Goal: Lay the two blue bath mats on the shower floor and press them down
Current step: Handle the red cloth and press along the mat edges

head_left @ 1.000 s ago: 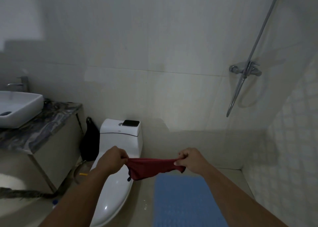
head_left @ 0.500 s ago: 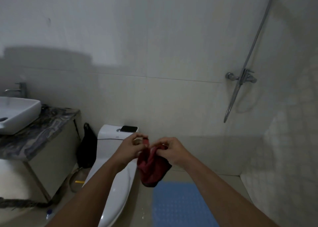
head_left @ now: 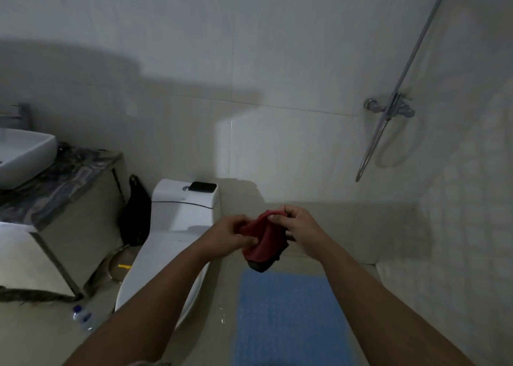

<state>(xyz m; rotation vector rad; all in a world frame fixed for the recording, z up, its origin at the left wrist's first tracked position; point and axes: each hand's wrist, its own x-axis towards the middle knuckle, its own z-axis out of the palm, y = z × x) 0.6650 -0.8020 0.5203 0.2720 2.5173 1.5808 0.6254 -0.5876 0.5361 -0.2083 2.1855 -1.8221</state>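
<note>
A blue bath mat [head_left: 291, 318] with a bumpy surface lies flat on the floor between the toilet and the right wall, running off the bottom edge. Only this one mat shows. Above its far end I hold a dark red cloth [head_left: 263, 243], bunched and folded, in both hands. My left hand [head_left: 231, 235] grips its left side. My right hand [head_left: 301, 229] pinches its top edge. Both hands are in the air, well above the mat.
A white toilet [head_left: 172, 243] with a dark phone [head_left: 203, 186] on its cistern stands left of the mat. Further left are a marble counter [head_left: 58, 177] with a white basin [head_left: 22, 155], a black bag [head_left: 136, 213] and a plastic bottle [head_left: 83, 317]. The shower mixer [head_left: 390, 110] hangs on the right.
One second ago the red cloth was stretched wide between my hands. My hands have come together and the cloth is now folded and bunched between them.
</note>
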